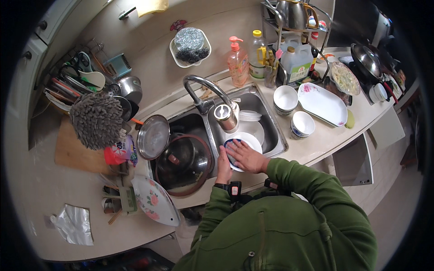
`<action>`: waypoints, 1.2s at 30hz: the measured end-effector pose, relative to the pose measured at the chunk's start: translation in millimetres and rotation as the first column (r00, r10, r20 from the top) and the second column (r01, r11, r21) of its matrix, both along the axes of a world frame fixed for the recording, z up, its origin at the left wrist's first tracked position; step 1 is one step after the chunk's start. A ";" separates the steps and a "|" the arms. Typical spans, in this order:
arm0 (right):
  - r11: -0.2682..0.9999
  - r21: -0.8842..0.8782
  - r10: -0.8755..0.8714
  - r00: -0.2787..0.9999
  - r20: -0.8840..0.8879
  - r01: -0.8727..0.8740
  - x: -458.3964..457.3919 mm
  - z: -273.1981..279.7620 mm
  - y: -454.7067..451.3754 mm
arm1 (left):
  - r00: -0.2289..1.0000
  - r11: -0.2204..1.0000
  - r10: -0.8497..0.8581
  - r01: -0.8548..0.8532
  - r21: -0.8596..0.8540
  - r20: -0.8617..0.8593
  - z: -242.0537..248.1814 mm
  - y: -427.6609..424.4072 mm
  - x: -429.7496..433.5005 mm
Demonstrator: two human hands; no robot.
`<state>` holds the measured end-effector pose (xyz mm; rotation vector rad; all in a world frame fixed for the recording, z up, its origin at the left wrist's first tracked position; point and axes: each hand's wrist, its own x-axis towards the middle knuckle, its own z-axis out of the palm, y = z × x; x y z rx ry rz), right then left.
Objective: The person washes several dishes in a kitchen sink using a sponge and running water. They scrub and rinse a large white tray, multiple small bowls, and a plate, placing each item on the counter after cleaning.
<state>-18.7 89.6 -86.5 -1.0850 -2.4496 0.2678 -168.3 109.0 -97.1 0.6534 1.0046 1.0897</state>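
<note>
A white bowl with a blue pattern [229, 143] is tilted over the front of the right sink basin [271, 142]. Along its left side my left hand [224, 166] holds it, thumb side up. My right hand [250, 158] lies across the bowl with fingers spread; whether it grips anything beneath is hidden. Just behind, a white dish [252, 139] rests in the basin. Farther back are a larger white dish [256, 130] and a stack of small white plates [250, 116]. The chrome faucet [206, 79] with a cylindrical filter [225, 118] hangs above them.
A glass pan lid [183, 166] covers much of the left basin, beside a metal pan lid [153, 137]. Stacked bowls [285, 98] and a floral rectangular plate [322, 104] stand right of the sink. A pink soap bottle [238, 66] stands behind. A floral dish [154, 200] leans at front left.
</note>
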 end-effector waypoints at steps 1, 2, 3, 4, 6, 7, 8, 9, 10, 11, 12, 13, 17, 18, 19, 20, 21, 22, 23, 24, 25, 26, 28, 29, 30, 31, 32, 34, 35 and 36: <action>0.999 0.026 0.023 0.997 -0.072 -0.022 -5.0 1.6 -3.1 | 1.000 0.999 -0.028 0.028 0.016 0.006 2.0 -1.4 0.7; 1.000 0.008 0.016 0.998 -0.063 -0.015 -6.5 3.9 -3.0 | 0.999 0.999 -0.044 0.044 0.007 0.007 3.7 -4.0 1.5; 1.000 0.024 0.011 0.997 -0.073 -0.009 -7.9 6.1 -2.6 | 0.996 0.996 -0.079 0.078 0.043 0.037 5.2 -6.3 1.4; 0.998 0.065 -0.008 0.998 -0.057 0.011 -7.6 8.6 -0.3 | 0.998 0.998 -0.039 0.040 0.043 -0.041 6.6 -6.2 1.7; 0.985 0.166 -0.051 0.998 -0.022 0.054 -3.6 13.6 9.7 | 0.970 0.981 -0.188 0.194 0.024 -0.157 8.5 -5.9 -0.4; 0.993 0.084 -0.084 0.995 -0.052 0.088 0.0 15.5 15.9 | 0.943 0.975 -0.224 0.219 -0.050 -0.246 9.1 -4.5 -2.6; 0.992 0.011 -0.121 0.990 -0.076 0.122 4.2 17.2 22.2 | 0.958 0.977 -0.196 0.210 0.046 -0.211 8.3 -5.0 -2.0; 0.988 -0.044 -0.154 0.980 -0.124 0.150 8.1 18.4 28.5 | 0.958 0.970 -0.183 0.213 0.116 -0.223 7.9 -3.8 -3.2; 0.988 0.009 -0.151 0.970 -0.191 0.156 13.1 19.1 32.4 | 0.952 0.970 -0.173 0.209 0.124 -0.254 7.0 -4.2 -3.3; 0.978 -0.110 -0.198 0.962 -0.186 0.180 17.2 19.1 35.0 | 0.943 0.970 -0.172 0.213 0.121 -0.285 6.2 -3.6 -3.3; 0.954 -0.219 -0.247 0.951 -0.187 0.205 21.1 18.5 37.3 | 0.963 0.969 -0.132 0.175 0.172 -0.236 5.4 -5.0 -3.7; 0.920 -0.326 -0.290 0.938 -0.190 0.218 25.1 17.5 39.5 | 0.967 0.980 -0.093 0.131 0.152 -0.238 4.6 -5.4 -3.3; 0.766 -0.603 -0.503 0.790 -0.350 0.221 35.5 6.4 45.3 | 0.984 0.979 0.117 -0.091 0.184 -0.137 2.6 -6.4 -0.5; 0.678 -0.706 -0.587 0.729 -0.351 0.205 35.2 0.9 42.8 | 0.979 0.972 0.181 -0.164 0.165 -0.093 1.5 -5.0 1.6; 0.649 -0.744 -0.626 0.665 -0.406 0.157 32.7 -5.6 40.7 | 0.971 0.954 0.239 -0.230 0.193 -0.023 -0.4 -5.2 3.7; 0.620 -0.778 -0.674 0.578 -0.460 0.103 25.9 -13.0 38.9 | 0.945 0.925 0.320 -0.298 0.236 -0.063 -2.5 -2.0 6.4; 0.531 -0.846 -0.762 0.464 -0.452 0.046 19.8 -20.3 36.5 | 0.925 0.904 0.375 -0.351 0.245 -0.056 -5.3 -2.2 9.4; 0.527 -0.848 -0.781 0.366 -0.506 -0.048 14.4 -27.6 32.3 | 0.901 0.882 0.429 -0.403 0.246 -0.063 -8.0 -1.5 12.6; 0.523 -0.846 -0.781 0.338 -0.526 -0.107 13.7 -33.5 31.1 | 0.877 0.851 0.476 -0.443 0.283 -0.059 -10.6 -2.0 15.5; 0.469 -0.866 -0.812 0.302 -0.500 -0.175 15.5 -39.1 26.8 | 0.905 0.889 0.425 -0.417 0.188 -0.001 -12.5 -3.1 16.6; 0.456 -0.837 -0.809 0.250 -0.531 -0.302 19.9 -43.0 23.4 | 0.926 0.916 0.371 -0.378 0.133 0.074 -13.3 -4.8 17.2; 0.506 -0.842 -0.782 0.314 -0.539 -0.187 24.3 -45.0 27.8 | 0.935 0.939 0.320 -0.334 0.081 0.153 -12.7 -7.0 17.0; 0.466 -0.884 -0.788 0.433 -0.438 -0.046 45.9 -42.9 37.3 | 0.979 0.989 0.108 -0.124 0.086 0.170 -6.1 -12.2 12.9; 0.425 -0.903 -0.800 0.496 -0.338 0.071 58.4 -39.3 43.7 | 0.980 0.994 0.000 -0.022 0.108 0.201 -0.2 -15.1 9.4; 0.374 -0.927 -0.808 0.479 -0.343 -0.034 70.0 -34.5 49.0 | 0.994 0.963 -0.086 0.064 0.263 0.074 8.0 -13.5 5.1; 0.285 -0.951 -0.831 0.465 -0.306 -0.116 81.2 -29.1 50.3 | 0.944 0.827 -0.093 0.250 0.504 -0.316 17.5 -12.4 0.2; 0.252 -0.958 -0.822 0.491 -0.288 -0.139 91.2 -22.8 52.5 | 0.751 0.666 0.016 0.484 0.568 -0.660 28.2 -12.4 -7.6; 0.196 -0.962 -0.804 0.530 -0.269 -0.190 103.6 -10.8 52.9 | 0.396 0.478 0.223 0.752 0.454 -0.891 47.9 -7.8 -15.7; 0.138 -0.974 -0.798 0.563 -0.217 -0.180 106.8 -5.1 53.4 | 0.354 0.404 0.218 0.816 0.414 -0.910 56.6 -1.5 -17.6; 0.091 -0.973 -0.778 0.594 -0.203 -0.214 110.1 0.0 53.2 | 0.310 0.324 0.215 0.872 0.367 -0.926 64.2 4.8 -19.0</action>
